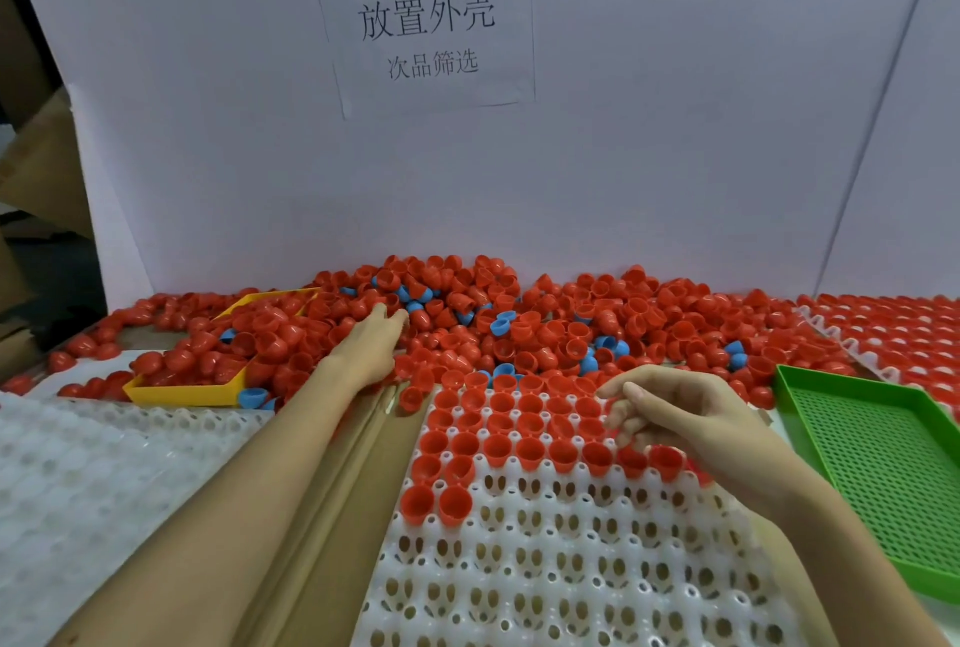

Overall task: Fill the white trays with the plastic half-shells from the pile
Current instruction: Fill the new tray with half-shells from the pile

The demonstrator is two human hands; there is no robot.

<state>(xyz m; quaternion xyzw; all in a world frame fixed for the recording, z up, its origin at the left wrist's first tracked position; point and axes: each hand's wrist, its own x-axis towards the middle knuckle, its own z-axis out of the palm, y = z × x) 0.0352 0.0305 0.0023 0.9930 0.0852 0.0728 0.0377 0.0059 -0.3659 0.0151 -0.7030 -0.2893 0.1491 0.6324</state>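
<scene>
- The white tray (571,568) lies nearest the person: its near rows stand empty, its far rows hold red half-shells (530,446) seated mouth-up, and a short part-row of two sits at its left edge.
- The right hand (691,417) hovers over the filled rows toward the tray's right side, fingers loosely curled and slightly apart; whether a shell is tucked inside them I cannot tell.
- Just right of the tray sits a green basket (883,469); left of it lie a strip of brown cardboard (332,490) and another white tray (78,480).
- Beyond the tray's far-left corner, the left hand (371,339) reaches into the pile (519,324), fingers stretched forward and close together on the shells, gripping nothing that I can see.
- Likely risks: blue half-shells (503,324) are mixed through the pile, so a blind grab could bring one to a red tray; a hurried drop could leave a shell tilted or knock its seated neighbours loose.
- A yellow bin (182,391) sits half buried left of the tray's far end.
</scene>
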